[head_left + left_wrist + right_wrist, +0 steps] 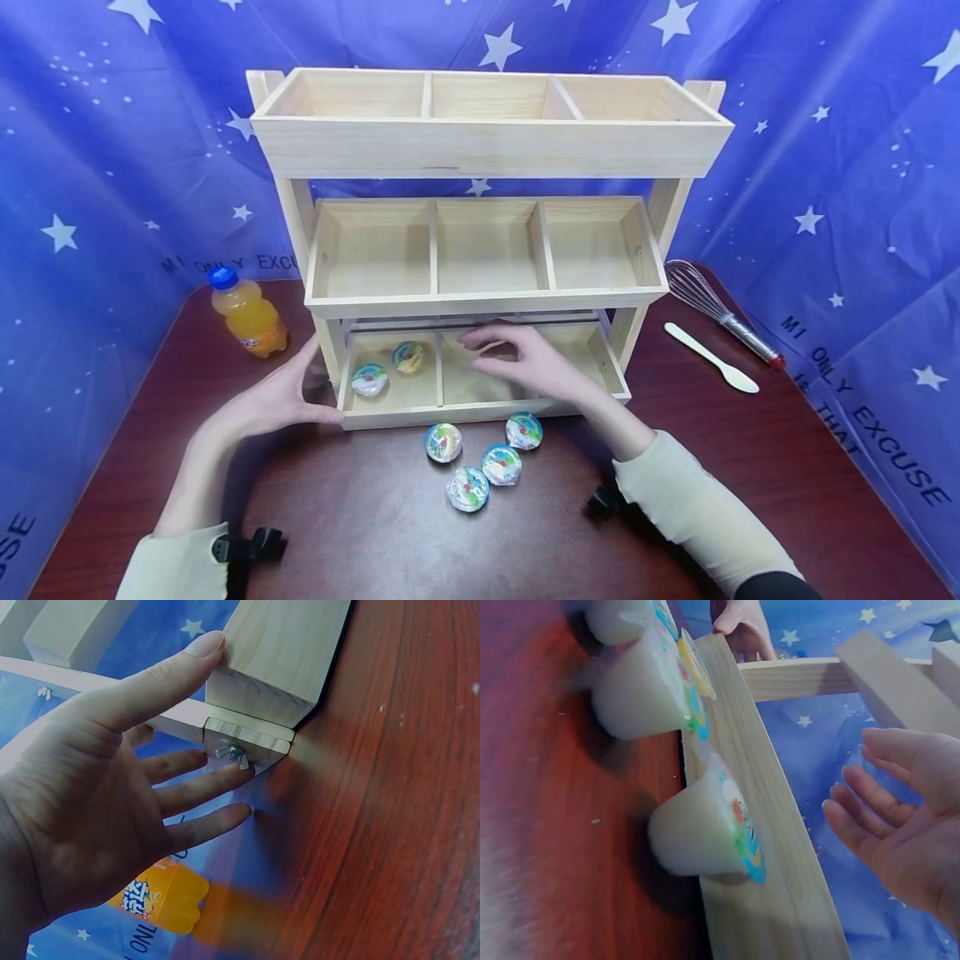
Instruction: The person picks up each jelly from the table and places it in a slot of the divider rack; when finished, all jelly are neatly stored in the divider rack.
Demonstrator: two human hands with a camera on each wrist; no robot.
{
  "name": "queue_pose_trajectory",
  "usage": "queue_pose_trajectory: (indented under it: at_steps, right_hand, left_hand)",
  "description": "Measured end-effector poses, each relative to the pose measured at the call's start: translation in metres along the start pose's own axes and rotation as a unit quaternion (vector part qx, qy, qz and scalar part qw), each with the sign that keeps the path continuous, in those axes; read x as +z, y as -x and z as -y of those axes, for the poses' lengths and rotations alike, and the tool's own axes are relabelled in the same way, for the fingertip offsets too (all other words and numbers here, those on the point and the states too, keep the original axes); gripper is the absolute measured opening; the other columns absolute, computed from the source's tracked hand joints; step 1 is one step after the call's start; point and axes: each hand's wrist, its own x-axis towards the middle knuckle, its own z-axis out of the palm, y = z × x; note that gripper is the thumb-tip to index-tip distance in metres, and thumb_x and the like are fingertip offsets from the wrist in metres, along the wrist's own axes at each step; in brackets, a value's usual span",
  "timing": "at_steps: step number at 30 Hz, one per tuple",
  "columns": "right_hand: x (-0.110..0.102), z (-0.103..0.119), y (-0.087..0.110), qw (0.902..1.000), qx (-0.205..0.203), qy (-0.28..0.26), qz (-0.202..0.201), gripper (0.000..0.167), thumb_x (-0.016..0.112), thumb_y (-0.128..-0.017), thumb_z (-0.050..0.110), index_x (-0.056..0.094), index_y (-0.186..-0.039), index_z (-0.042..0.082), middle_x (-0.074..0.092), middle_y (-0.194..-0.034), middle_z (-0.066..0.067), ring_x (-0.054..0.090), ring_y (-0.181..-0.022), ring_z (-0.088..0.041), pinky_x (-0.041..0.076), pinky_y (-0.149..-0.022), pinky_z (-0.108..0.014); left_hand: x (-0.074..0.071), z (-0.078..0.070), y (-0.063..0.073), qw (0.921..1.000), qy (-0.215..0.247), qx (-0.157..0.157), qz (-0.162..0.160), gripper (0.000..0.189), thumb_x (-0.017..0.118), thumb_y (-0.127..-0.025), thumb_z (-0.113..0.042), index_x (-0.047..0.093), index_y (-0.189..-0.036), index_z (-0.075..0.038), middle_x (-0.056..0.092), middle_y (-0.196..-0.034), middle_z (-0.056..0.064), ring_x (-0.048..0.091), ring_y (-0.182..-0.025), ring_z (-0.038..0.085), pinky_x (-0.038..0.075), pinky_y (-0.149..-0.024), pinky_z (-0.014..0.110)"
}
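Note:
A three-tier wooden rack (487, 148) stands at the middle of the table. In the left compartment of its bottom tray (480, 412) lie two jelly cups (369, 380). Several more jelly cups (502, 464) with printed lids stand on the table before the tray. My right hand (536, 362) hovers over the bottom tray, right of its divider, fingers loosely bent and holding nothing; it hides part of the tray. At the tray's left end, my left hand (273, 400) has its fingers spread, the thumb at the front corner and the other fingers beside the rack's leg.
An orange drink bottle (251, 315) with a blue cap stands left of the rack. Over on the right lie a wire whisk (723, 317) and a pale spoon (711, 358). Blue star-printed cloth (825, 150) hangs behind and beside the table.

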Motion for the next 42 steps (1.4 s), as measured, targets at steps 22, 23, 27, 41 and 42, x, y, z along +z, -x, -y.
queue_pose_trajectory:
  at_steps: [22, 23, 27, 41, 42]
  right_hand:
    - [-0.010, -0.001, 0.067, 0.9978, -0.063, -0.010, -0.016, 0.035, 0.071, -0.092, -0.003, 0.067, -0.127, -0.002, 0.073, -0.111, -0.023, 0.074, -0.097, -0.023, 0.061, -0.088, -0.026]
    - [-0.011, -0.001, 0.068, 0.9979, -0.063, -0.009, -0.013, 0.035, 0.071, -0.092, -0.003, 0.067, -0.127, -0.002, 0.073, -0.111, -0.023, 0.074, -0.097, -0.025, 0.061, -0.088, -0.027]
    - [-0.010, -0.005, 0.076, 0.9980, -0.063, 0.000, -0.001, 0.037, 0.073, -0.091, -0.001, 0.066, -0.128, -0.003, 0.074, -0.112, -0.022, 0.075, -0.097, -0.026, 0.062, -0.087, -0.029]
    - [-0.008, -0.011, 0.101, 0.9976, -0.060, 0.032, -0.012, 0.038, 0.077, -0.089, 0.000, 0.067, -0.126, -0.003, 0.076, -0.109, -0.016, 0.075, -0.091, -0.024, 0.062, -0.084, -0.029]
    - [-0.008, -0.012, 0.103, 0.9977, -0.058, 0.031, -0.015, 0.039, 0.077, -0.089, 0.000, 0.067, -0.126, -0.003, 0.076, -0.108, -0.016, 0.075, -0.091, -0.024, 0.062, -0.084, -0.029]
  left_hand:
    - [-0.003, 0.000, -0.002, 0.9999, -0.009, 0.004, -0.002, 0.129, 0.091, -0.078, -0.027, -0.003, -0.163, -0.046, 0.015, -0.173, 0.012, 0.051, -0.138, 0.043, 0.041, -0.114, 0.065]
    - [-0.003, 0.000, -0.002, 1.0000, -0.009, 0.002, -0.002, 0.129, 0.091, -0.078, -0.027, -0.003, -0.163, -0.046, 0.015, -0.173, 0.012, 0.051, -0.138, 0.043, 0.041, -0.114, 0.065]
    - [-0.003, 0.000, 0.000, 0.9999, -0.012, -0.009, -0.002, 0.128, 0.091, -0.078, -0.028, -0.003, -0.163, -0.046, 0.018, -0.172, 0.011, 0.053, -0.136, 0.041, 0.042, -0.114, 0.065]
    - [-0.002, 0.001, -0.001, 0.9999, -0.010, -0.003, -0.002, 0.128, 0.091, -0.079, -0.026, -0.003, -0.163, -0.047, 0.017, -0.172, 0.013, 0.051, -0.138, 0.044, 0.041, -0.115, 0.066]
    - [-0.002, 0.001, -0.001, 0.9999, -0.010, -0.004, -0.001, 0.128, 0.091, -0.079, -0.026, -0.002, -0.163, -0.046, 0.017, -0.172, 0.013, 0.051, -0.138, 0.044, 0.041, -0.115, 0.066]
